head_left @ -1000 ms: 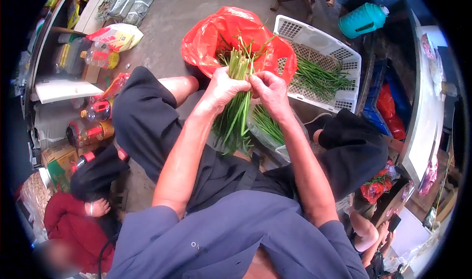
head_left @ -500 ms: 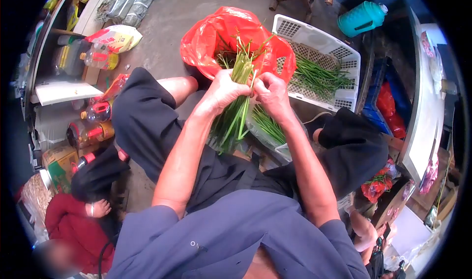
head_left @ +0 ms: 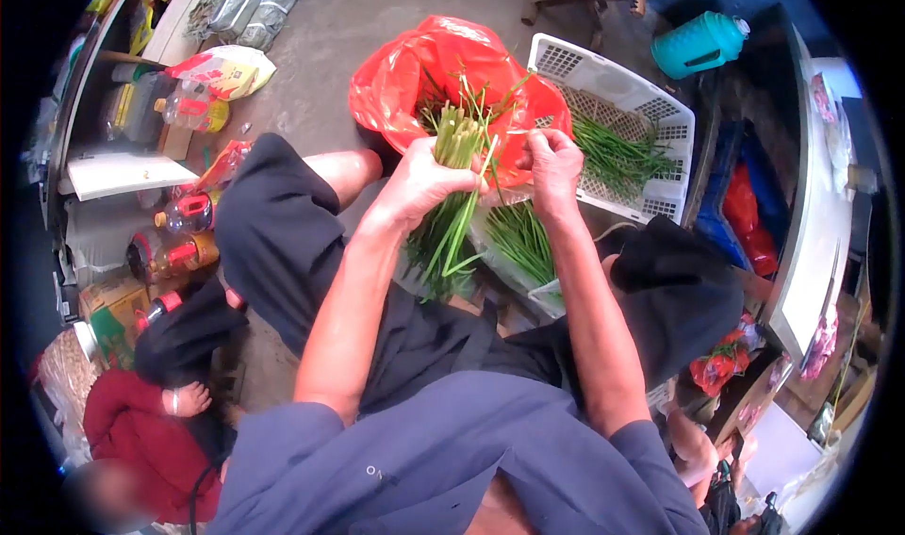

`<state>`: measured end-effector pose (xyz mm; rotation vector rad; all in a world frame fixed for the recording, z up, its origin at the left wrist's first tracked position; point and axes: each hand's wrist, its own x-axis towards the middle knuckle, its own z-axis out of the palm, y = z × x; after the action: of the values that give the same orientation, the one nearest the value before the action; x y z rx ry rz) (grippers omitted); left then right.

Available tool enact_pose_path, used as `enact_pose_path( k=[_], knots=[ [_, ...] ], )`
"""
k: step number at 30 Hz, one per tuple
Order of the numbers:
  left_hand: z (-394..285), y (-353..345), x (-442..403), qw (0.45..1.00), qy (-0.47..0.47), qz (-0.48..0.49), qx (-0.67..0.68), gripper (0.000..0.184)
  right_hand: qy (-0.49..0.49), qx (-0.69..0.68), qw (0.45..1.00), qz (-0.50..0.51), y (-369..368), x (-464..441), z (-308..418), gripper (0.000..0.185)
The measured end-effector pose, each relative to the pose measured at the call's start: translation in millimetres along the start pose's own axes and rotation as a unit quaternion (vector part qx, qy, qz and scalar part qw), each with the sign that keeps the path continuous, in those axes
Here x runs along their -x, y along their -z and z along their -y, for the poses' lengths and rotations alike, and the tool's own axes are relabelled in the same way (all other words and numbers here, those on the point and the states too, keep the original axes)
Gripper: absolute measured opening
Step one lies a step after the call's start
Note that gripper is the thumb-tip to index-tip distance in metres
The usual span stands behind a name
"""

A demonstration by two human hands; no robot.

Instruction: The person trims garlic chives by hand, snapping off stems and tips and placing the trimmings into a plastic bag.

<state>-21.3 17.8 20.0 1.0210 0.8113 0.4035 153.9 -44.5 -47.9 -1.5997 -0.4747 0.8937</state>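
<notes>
A bunch of long green stalks (head_left: 457, 141) is wrapped by the fingers of my left hand (head_left: 419, 181), pale ends up and green tips hanging down. To its right my right hand (head_left: 554, 163) is raised, apart from the bunch, with thumb and fingertips pressed together; what they pinch, if anything, is too small to make out. Behind both hands a red plastic bag (head_left: 396, 68) stands open with green scraps inside. More green stalks (head_left: 617, 153) lie in a white plastic basket (head_left: 603, 75). Below my right hand, other stalks (head_left: 520, 238) rest in a clear bag.
A turquoise flask (head_left: 699, 45) stands at the back right, above a blue crate (head_left: 718, 181). Bottles (head_left: 186, 213) and a carton (head_left: 113, 309) line the left side. A person in a red sleeve (head_left: 141, 431) sits at lower left; another person's limbs (head_left: 693, 445) show at lower right.
My right hand has moved right, away from the bunch. My left hand still holds the stalks, and a few of them now stick out to the right.
</notes>
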Motion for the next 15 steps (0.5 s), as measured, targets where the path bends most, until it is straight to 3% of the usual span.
enact_pose_path(
  k=[3,5,6,7,9,10,12,15],
  knots=[
    [-5.7,4.9,4.8,0.999,-0.038,-0.017,0.014,0.020,-0.003,0.000,0.999,-0.032,-3.0,-5.3,-4.6,0.014],
    [-11.2,8.1,6.3,0.999,-0.036,-0.028,0.024,0.020,0.053,0.060,0.996,0.028,-12.6,-8.9,-7.7,0.013],
    [-11.3,10.1,5.3,0.998,-0.041,-0.036,0.034,0.022,0.081,0.071,0.993,0.057,-19.4,-14.5,-13.7,0.016],
    [-11.7,12.5,4.7,0.997,-0.045,-0.045,0.043,0.024,0.050,0.121,0.989,0.066,-26.6,-20.0,-19.6,0.022],
    [-15.0,16.0,4.8,0.997,-0.047,-0.045,0.038,0.029,0.116,0.247,0.962,0.030,-40.7,-30.2,-25.8,0.031],
    [-16.7,16.3,5.8,0.996,-0.050,-0.051,0.050,0.028,0.116,0.247,0.961,0.032,-46.4,-37.3,-25.0,0.031],
    [-21.3,14.9,7.9,0.993,-0.052,-0.070,0.078,0.020,-0.016,0.301,0.949,0.093,-57.6,-53.5,-24.2,0.040],
    [-19.7,16.9,7.9,0.994,-0.042,-0.073,0.064,0.019,-0.085,0.348,0.926,0.120,-85.9,-77.7,-43.2,0.047]
  ],
)
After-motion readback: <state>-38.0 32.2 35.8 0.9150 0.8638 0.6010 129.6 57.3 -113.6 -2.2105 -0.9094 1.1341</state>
